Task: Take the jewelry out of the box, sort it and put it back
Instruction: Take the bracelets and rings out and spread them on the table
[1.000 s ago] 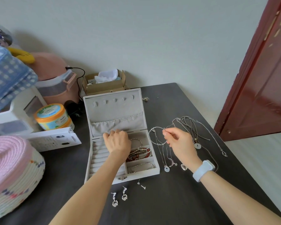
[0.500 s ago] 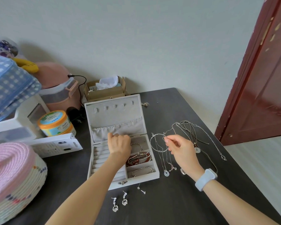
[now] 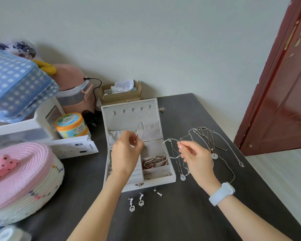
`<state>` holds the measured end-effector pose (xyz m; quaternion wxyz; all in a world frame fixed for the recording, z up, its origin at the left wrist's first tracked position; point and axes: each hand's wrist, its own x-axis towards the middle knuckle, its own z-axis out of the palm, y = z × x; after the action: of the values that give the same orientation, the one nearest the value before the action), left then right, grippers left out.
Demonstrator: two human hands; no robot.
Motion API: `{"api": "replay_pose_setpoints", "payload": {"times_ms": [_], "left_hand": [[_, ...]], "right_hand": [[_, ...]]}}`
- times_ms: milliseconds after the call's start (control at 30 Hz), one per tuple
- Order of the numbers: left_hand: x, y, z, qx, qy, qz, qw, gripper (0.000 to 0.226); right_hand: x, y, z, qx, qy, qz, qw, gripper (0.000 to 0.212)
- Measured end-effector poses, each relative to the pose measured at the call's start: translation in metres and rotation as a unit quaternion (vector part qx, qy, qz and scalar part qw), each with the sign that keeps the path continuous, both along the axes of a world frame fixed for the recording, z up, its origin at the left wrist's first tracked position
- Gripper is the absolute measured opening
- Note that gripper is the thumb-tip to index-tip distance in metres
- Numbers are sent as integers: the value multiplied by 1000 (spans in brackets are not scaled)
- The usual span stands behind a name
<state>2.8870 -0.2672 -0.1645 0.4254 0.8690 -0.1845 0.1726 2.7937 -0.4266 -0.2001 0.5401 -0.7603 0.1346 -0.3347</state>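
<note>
An open grey jewelry box [image 3: 156,182] stands on the dark table [image 3: 189,214]. My left hand [image 3: 126,153] is above the box, pinching a thin silver bangle [image 3: 140,130] lifted upright in front of the lid. To the right of the box, my right hand [image 3: 195,158] pinches a second silver bangle [image 3: 168,146] just above the table. Red bead bracelets [image 3: 155,162] and another bangle lie in the right compartments. Tangled necklaces [image 3: 207,138] are spread on the table beyond my right hand. Drop earrings [image 3: 136,203] and studs [image 3: 157,192] lie in front of the box.
A pink-lidded woven basket [image 3: 23,181] stands at the left. Behind it are a white shelf with blue checked cloth [image 3: 16,84], an orange-lidded jar [image 3: 70,125], a pink appliance [image 3: 75,91] and a cardboard box [image 3: 120,96]. A red door [image 3: 285,84] is at the right.
My left hand has come up out of the box's top compartment with a silver bangle. My right hand keeps its bangle in about the same place.
</note>
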Motion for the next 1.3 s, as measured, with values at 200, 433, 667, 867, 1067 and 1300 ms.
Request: {"api": "replay_pose_setpoints", "payload": {"times_ms": [200, 433, 667, 867, 1067, 1300], "left_hand": [[-65, 62, -9, -121, 103, 36, 987, 15], [-112, 150, -52, -121, 167, 108, 973, 17], [-112, 192, -71, -50, 209, 185, 959, 6], [-104, 195, -80, 20, 165, 243, 956, 8], [-103, 186, -88, 70, 105, 264, 956, 13], [-101, 185, -84, 10, 56, 226, 972, 29]], "right_hand": [[-38, 58, -7, 41, -24, 57, 997, 22], [-61, 137, -45, -30, 22, 131, 991, 22], [-47, 197, -54, -43, 123, 177, 976, 19], [-28, 218, -50, -108, 157, 129, 973, 9], [-24, 223, -53, -176, 139, 113, 968, 14], [-32, 197, -48, -234, 61, 93, 966, 22]]}}
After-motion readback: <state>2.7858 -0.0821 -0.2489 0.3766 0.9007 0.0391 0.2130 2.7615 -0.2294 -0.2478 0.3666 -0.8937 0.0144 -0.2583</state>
